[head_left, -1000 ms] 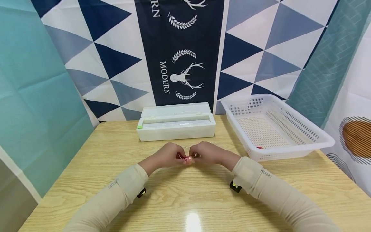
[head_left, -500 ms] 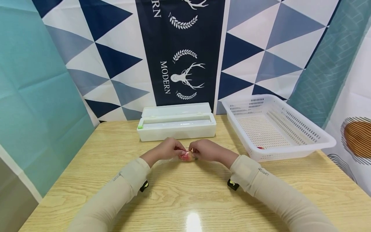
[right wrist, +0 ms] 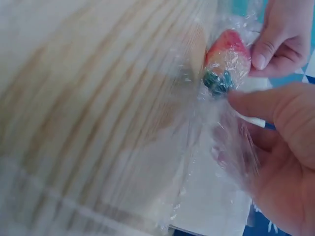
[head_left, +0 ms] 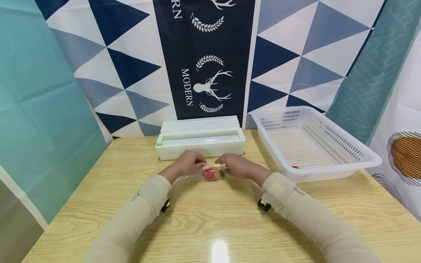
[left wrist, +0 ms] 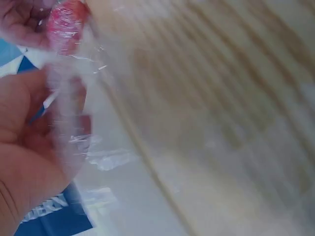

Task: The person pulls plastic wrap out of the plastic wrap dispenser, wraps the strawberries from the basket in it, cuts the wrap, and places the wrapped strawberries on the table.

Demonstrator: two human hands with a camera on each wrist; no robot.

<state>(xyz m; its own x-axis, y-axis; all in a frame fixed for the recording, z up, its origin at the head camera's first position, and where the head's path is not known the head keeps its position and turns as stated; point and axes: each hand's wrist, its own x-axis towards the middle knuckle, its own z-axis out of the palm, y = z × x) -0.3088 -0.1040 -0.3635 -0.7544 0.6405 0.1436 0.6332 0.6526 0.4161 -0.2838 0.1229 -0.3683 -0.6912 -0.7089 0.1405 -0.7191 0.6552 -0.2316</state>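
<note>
A red and pale strawberry [head_left: 210, 174] with green leaves sits wrapped in clear plastic film, in front of the long white box; the right wrist view shows the strawberry [right wrist: 228, 59] with its leaves toward the right hand. Curled fingers of my left hand [head_left: 188, 163] hold the film at the strawberry's red end. On the leaf side, my right hand [head_left: 239, 166] holds the film between thumb and fingers, its thumb by the leaves. Loose plastic film [left wrist: 69, 118] trails over the left fingers in the left wrist view. Where the fingertips meet the film is partly hidden.
Behind the hands stands an open white box [head_left: 200, 149] with a roll inside and a green tab at its left end. A white perforated basket [head_left: 332, 171] sits at the right with a small red thing [head_left: 295, 167] in it. Everything stands on a wooden table [head_left: 197, 226].
Both hands have moved away from me toward the box and apart from each other. The strawberry, earlier mostly covered by the fingers, now shows between them and has shifted slightly away too.
</note>
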